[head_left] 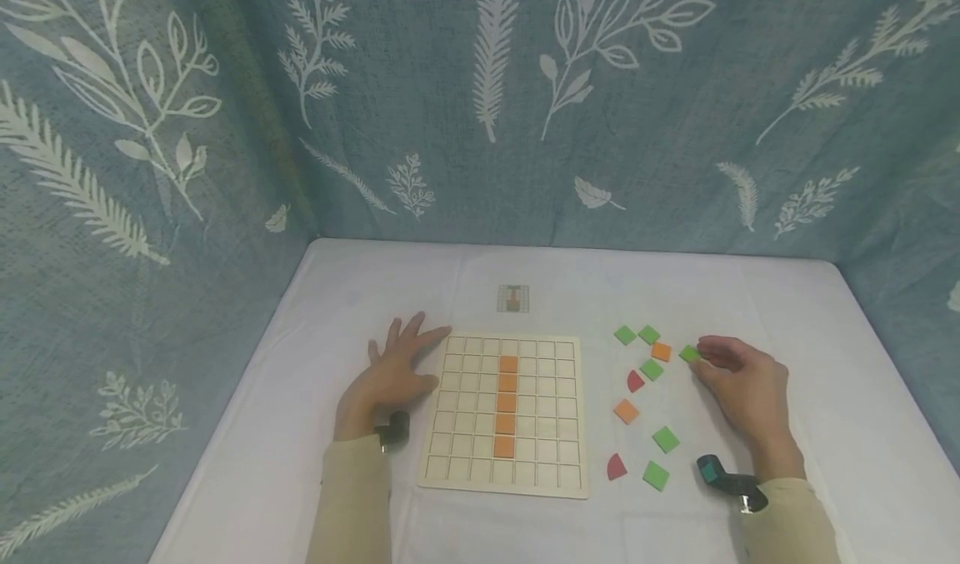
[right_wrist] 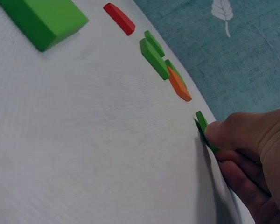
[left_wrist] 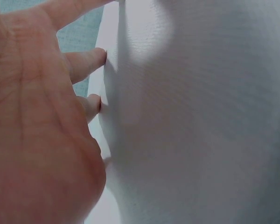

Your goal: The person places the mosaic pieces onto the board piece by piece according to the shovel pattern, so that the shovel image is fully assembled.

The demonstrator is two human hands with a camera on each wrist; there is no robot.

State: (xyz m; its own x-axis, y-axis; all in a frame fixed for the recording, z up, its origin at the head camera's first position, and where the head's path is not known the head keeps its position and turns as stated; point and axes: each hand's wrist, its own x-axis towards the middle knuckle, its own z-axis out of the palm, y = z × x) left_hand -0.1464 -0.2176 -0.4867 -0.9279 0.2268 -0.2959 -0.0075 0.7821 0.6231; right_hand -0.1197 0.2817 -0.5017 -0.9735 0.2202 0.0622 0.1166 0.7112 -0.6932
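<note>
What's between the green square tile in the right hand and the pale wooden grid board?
Left of the held green tile, toward the board: an orange square tile, loose green square tiles and a red quarter-circle piece. All lie flat, so a lifted carry would probably clear them.
</note>
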